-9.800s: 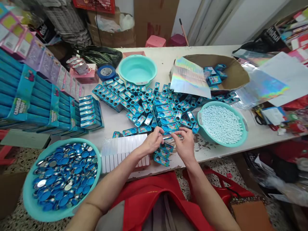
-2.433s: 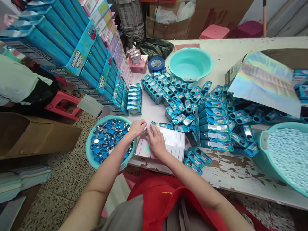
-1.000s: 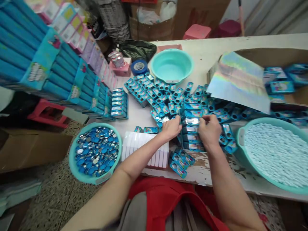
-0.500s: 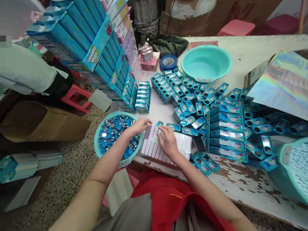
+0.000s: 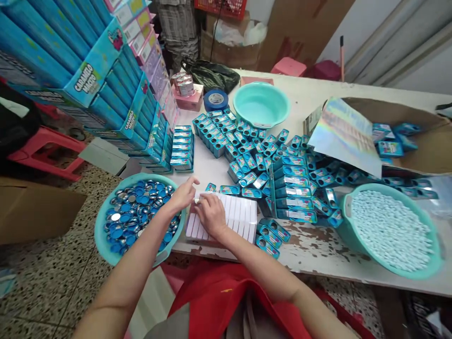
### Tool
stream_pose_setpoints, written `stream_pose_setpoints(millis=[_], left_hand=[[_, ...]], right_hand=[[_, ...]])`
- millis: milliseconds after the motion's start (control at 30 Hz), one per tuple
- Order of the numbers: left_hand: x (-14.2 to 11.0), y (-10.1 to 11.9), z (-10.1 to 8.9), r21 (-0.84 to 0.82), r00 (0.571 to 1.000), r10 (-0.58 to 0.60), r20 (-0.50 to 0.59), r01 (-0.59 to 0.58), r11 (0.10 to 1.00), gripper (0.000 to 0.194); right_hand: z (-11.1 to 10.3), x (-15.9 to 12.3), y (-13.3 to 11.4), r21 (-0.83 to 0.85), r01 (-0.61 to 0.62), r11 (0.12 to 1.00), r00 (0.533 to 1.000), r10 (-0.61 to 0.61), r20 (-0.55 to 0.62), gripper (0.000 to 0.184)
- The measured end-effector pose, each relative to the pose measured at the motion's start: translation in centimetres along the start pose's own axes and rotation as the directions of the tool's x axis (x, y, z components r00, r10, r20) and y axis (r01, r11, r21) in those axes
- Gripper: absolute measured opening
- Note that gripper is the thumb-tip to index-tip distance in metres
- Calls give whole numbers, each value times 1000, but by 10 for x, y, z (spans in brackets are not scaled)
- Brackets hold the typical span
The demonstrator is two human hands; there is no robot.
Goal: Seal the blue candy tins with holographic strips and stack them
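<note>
My left hand point(image 5: 184, 194) is at the left end of a pack of white strips point(image 5: 239, 211), beside the basin of caps, its fingers curled together. My right hand point(image 5: 212, 215) lies over the pack's left part, fingers bent and drawn together towards the left hand. A small whitish bit shows at its fingertips; its kind is unclear. To the right stands a row of blue boxes point(image 5: 292, 192) in a display tray, some tops carrying shiny clear strips. Several loose blue boxes point(image 5: 270, 238) lie by the pack's right end.
At left a turquoise basin point(image 5: 102, 219) holds blue and silver caps; at right another basin point(image 5: 436, 245) holds pale pellets. Stacked blue cartons point(image 5: 106, 84) rise at back left. Blue tape point(image 5: 216, 100), a turquoise tub point(image 5: 261, 123) and a cardboard box point(image 5: 429, 141) stand farther back.
One second ago both hands were at the upright row of blue boxes; they have since moved left to the strip pack. Over the last half second, my hands have drawn closer together.
</note>
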State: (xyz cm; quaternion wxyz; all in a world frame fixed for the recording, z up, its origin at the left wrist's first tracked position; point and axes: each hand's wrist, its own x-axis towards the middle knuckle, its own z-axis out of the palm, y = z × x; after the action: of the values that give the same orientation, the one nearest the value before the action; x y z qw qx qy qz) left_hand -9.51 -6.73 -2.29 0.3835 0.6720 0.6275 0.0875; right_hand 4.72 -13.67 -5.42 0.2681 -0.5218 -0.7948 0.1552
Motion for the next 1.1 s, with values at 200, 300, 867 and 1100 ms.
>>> stream_pose_setpoints(millis=[200,300,867,1100], left_hand=[[12,1,1,249,989,-110,-98,131,960,32],[3,19,-2,141,973,-16,-228,49,989,32],[74,201,78,-545,900,393,191,-236,805,22],[112,224,92,-391,914,382,136,-305,868,21]], right_hand=[[-66,-1,17,248,-132,960,984,157,-84,14],[-97,-1,28,352,-213,911,964,254,-74,15],[-195,6,154,202,-514,834,745,550,-377,14],[-198,29,202,249,-565,787,705,617,-351,11]])
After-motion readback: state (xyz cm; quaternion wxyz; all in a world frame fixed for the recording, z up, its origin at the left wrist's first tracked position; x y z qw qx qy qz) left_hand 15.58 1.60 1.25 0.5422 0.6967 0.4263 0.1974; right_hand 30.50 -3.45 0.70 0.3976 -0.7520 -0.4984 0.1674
